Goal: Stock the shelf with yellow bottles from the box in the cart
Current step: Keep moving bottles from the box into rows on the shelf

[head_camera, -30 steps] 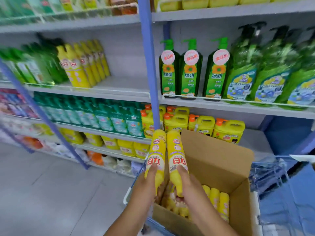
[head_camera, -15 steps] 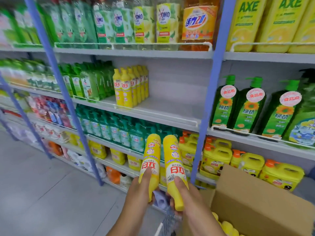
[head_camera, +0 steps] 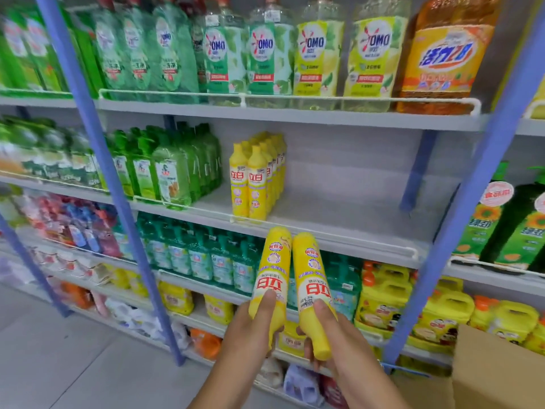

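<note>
Two yellow bottles (head_camera: 290, 283) are upside down, one gripped in each of the hands (head_camera: 298, 339), near the shelf (head_camera: 348, 228); next, turn them upright right of the yellow row (head_camera: 255, 178).

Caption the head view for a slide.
Each hand, left and right, holds a yellow bottle upside down below the half-stocked shelf.

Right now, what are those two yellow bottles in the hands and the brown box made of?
Two yellow squeeze bottles: likely plastic, smooth and slightly glossy, with printed labels, one in the left hand, one in the right hand. Brown box: looks like matte cardboard, with a raw-cut edge.
</note>
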`<state>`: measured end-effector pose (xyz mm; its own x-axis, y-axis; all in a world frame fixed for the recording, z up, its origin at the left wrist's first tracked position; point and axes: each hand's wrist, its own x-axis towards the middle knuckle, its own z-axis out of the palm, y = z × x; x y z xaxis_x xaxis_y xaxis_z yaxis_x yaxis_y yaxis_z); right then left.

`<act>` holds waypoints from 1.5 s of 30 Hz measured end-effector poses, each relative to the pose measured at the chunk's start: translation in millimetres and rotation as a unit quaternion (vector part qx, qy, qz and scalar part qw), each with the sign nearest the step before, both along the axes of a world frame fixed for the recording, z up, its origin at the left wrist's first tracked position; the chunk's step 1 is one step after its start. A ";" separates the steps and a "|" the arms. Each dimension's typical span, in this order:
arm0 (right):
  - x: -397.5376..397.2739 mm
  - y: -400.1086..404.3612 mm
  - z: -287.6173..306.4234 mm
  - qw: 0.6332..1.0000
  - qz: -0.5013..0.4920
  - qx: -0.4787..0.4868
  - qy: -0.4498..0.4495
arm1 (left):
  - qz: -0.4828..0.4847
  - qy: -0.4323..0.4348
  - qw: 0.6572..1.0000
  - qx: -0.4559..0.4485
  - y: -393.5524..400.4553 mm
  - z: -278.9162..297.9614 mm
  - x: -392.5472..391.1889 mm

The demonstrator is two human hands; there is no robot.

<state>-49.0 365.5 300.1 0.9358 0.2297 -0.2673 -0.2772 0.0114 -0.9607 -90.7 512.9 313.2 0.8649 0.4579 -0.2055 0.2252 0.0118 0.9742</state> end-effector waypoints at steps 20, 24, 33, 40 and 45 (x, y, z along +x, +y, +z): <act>186.2 81.7 14.0 0.999 -0.008 -0.017 0.034 | -0.067 0.042 0.997 0.020 89.8 5.5 200.8; 207.2 95.6 11.3 0.999 -0.009 -0.031 0.038 | -0.086 0.072 0.994 -0.014 113.2 0.7 228.8; 211.5 127.2 18.2 0.999 -0.036 0.000 0.023 | -0.173 0.058 0.981 -0.067 153.8 0.6 263.9; 195.2 134.3 26.1 0.996 -0.037 -0.033 -0.078 | -0.378 0.010 0.926 0.012 186.4 23.6 246.4; 205.7 122.5 36.0 0.989 -0.045 -0.060 -0.124 | -0.342 -0.028 0.939 0.016 182.8 31.7 248.4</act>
<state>156.7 488.0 336.1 0.9914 0.1222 -0.0463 -0.0352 -0.0920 -0.9951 157.7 695.7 344.9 0.9678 -0.2042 -0.1473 0.1187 -0.1459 0.9822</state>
